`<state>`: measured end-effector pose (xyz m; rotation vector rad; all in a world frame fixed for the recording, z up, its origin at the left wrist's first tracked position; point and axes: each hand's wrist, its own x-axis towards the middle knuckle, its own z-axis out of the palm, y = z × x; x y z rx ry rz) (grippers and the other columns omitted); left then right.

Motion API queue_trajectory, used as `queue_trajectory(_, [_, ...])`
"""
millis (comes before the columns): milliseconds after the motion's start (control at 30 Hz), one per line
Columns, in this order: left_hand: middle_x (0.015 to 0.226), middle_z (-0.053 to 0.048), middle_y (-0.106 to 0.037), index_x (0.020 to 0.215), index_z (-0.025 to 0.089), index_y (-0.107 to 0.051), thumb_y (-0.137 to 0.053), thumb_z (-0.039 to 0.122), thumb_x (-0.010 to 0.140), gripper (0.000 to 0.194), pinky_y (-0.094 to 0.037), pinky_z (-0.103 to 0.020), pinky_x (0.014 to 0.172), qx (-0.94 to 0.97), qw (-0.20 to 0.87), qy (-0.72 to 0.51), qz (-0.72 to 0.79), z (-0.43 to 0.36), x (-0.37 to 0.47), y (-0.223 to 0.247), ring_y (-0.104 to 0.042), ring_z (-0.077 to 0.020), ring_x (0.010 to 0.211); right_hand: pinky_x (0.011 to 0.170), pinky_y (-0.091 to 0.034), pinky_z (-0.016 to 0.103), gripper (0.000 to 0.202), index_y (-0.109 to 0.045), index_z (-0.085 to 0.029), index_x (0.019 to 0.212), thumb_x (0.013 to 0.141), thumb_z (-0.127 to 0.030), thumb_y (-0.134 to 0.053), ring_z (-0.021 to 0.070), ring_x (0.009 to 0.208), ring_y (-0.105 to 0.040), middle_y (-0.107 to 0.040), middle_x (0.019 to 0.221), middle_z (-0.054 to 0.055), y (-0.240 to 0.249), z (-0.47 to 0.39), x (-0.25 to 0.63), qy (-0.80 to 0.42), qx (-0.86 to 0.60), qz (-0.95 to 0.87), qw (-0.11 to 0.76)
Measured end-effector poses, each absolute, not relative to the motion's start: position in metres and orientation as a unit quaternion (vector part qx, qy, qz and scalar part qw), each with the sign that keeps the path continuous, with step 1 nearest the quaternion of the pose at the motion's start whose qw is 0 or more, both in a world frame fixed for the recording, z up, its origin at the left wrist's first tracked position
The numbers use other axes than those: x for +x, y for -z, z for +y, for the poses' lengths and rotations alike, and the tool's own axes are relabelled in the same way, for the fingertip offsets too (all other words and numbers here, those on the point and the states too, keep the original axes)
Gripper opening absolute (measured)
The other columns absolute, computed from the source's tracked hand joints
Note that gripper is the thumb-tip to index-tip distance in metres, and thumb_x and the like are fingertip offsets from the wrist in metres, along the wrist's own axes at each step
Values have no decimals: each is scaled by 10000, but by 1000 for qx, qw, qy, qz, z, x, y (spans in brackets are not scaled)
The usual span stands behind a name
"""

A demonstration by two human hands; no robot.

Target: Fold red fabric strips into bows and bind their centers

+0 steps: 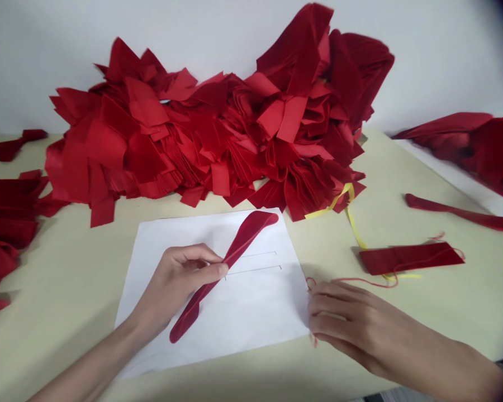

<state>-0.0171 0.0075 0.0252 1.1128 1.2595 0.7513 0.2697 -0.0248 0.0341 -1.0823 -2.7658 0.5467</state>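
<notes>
My left hand (188, 273) pinches a red velvet strip (245, 237) at its middle, between thumb and fingers. The strip slants over a white paper sheet (251, 315) with thin ruled lines on it, and its two ends flare out. At the sheet's right edge, my right hand (343, 318) is closed on a thin red string (364, 281); its fingertips are partly hidden. From there the string runs right, across a flat red fabric piece (411, 258). A yellow ribbon (352, 220) passes from the red heap down under that piece.
A large heap of folded red fabric pieces (218, 134) spans the back of the table, against a white wall. More red fabric (8, 212) lies at the left. A narrow twisted red strip (461, 212) and another red pile (473, 145) lie at the right.
</notes>
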Motion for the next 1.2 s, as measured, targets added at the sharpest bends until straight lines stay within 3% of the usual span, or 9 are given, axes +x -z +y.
queue_trajectory(200, [638, 24, -571, 625, 197, -673, -692, 258, 713, 109, -370, -227, 590, 432, 644, -321, 543, 9, -17, -20, -489, -106, 625, 760, -461, 319, 165, -599, -220, 796, 878, -171, -465, 165, 843, -565, -611, 794, 26, -37, -17, 265, -303, -361, -882, 12])
queue_trajectory(333, [617, 37, -576, 646, 202, -682, -706, 232, 701, 67, -371, -200, 567, 350, 699, -333, 527, 9, -17, -15, -487, -81, 589, 705, -458, 246, 104, -596, -210, 857, 882, -221, -496, 118, 810, -572, -620, 867, 15, -49, -9, 249, -405, -417, -808, 95])
queue_trajectory(467, [648, 30, -592, 664, 194, -690, -720, 221, 687, 47, -382, -198, 598, 320, 720, -346, 509, 6, -14, -13, -485, -84, 622, 636, -446, 197, 111, -628, -202, 802, 852, -272, -560, 86, 682, -564, -646, 755, -21, -58, -2, 213, -511, -434, -721, 173])
queue_trajectory(633, [629, 28, -628, 658, 209, -709, -725, 221, 686, 35, -408, -219, 650, 329, 722, -365, 486, 1, -8, -13, -511, -100, 642, 640, -440, 201, 115, -671, -183, 769, 802, -277, -615, 86, 666, -542, -657, 726, -21, -50, 9, 175, -577, -437, -652, 225])
queue_trajectory(800, [632, 26, -646, 626, 215, -711, -722, 214, 679, 55, -435, -224, 658, 373, 673, -389, 507, 0, -6, -14, -537, -112, 653, 624, -444, 211, 119, -679, -163, 775, 777, -266, -619, 90, 657, -537, -653, 724, -5, -39, 17, 167, -584, -456, -629, 236])
queue_trajectory(1200, [655, 11, -654, 659, 215, -723, -679, 163, 710, 86, -470, -212, 571, 547, 536, -397, 507, -2, -7, -17, -571, -111, 613, 531, -394, 197, 221, -674, -109, 800, 737, -321, -670, 69, 578, -493, -568, 629, -12, -46, 31, 175, -681, -424, -575, 159])
